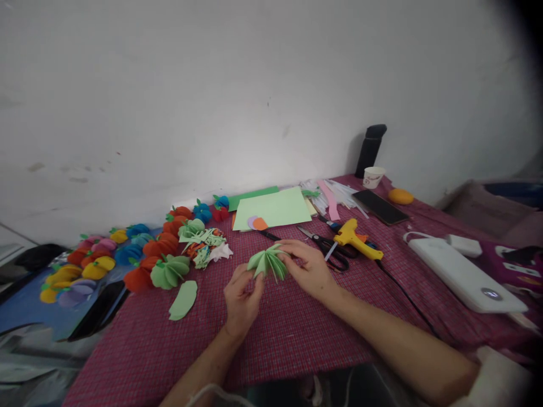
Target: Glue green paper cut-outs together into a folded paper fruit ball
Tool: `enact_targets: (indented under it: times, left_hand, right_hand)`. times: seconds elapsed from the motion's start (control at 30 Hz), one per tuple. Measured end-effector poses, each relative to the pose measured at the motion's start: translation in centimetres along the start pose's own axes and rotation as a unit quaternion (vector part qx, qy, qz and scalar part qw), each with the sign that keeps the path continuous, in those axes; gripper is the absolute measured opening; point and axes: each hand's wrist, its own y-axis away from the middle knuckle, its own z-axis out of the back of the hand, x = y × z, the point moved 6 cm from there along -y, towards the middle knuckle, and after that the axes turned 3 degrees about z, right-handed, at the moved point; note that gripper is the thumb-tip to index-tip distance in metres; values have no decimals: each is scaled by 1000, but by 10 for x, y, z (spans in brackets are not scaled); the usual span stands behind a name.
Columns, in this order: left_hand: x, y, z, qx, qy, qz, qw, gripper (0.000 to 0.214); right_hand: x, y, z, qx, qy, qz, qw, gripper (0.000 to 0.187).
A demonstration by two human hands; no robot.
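Observation:
A light green paper pumpkin [268,263] with fanned-out folds is held above the red checked cloth between my two hands. My left hand [242,294] pinches its left and lower edge between thumb and fingers. On the other side, my right hand [307,268] grips its upper right edge. Left of my left hand lies a flat light green paper cutout [184,300]. A finished-looking green paper pumpkin [170,272] with a stem sits beyond that cutout. Black-handled scissors [326,247] and a yellow glue gun [354,240] lie just past my right hand.
Many coloured paper pumpkins [161,245] crowd the left side beside paper scraps [206,247]. Green sheets [274,209] lie at the back. Rightward are a phone [379,207], paper cup [373,177], black bottle [370,151], yellow oval object [400,196] and white power bank [464,274]. The glue gun's cord [407,295] trails forward.

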Motion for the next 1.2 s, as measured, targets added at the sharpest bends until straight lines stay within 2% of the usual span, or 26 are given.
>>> enact_targets:
  times: [0.13,0.4,0.77,0.93,1.07,1.2]
  left_hand:
    - [-5,0,1,-4,-13,-28,1000,12]
    - [-3,1,0,0,-12,-16,1000,15]
    - [9,0,1,-15,92,80,992,11]
    - [16,0,2,-40,147,125,980,9]
    - [20,1,1,-45,173,153,972,8]
    - [23,1,0,-56,196,167,965,9]
  right_hand:
    - [2,1,1,-13,-6,7,1000,20]
    - [1,1,3,-20,10,4,1000,16]
    - [-3,2,-4,25,44,9,999,13]
    - [7,3,-4,26,66,49,996,12]
    - [14,7,-9,43,78,91,992,21]
    - [15,10,-12,64,93,100,989,28]
